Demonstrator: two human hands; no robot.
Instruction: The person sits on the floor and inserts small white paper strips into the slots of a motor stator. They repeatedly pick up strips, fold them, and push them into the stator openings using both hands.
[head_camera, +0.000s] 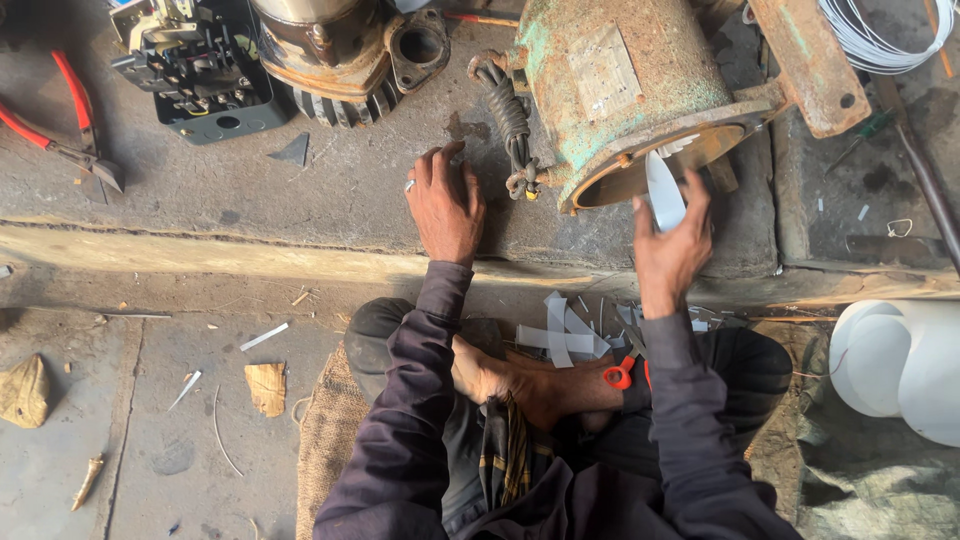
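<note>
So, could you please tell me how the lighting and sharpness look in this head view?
Head view: soft, even daylight with faint shadows; the left hand on the stone ledge is sharp, the right hand holding a white strip at the rusty motor is slightly blurred; no harsh glare.

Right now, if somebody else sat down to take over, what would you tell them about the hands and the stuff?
Left hand: flat on the stone ledge, empty, beside the wire bundle.
Right hand: grip on a white strip, its end inside the open end of the green motor housing.
More cut strips and orange-handled scissors lie in the lap.
Done: strips cut.
Left: this strip is only partly in.
</note>
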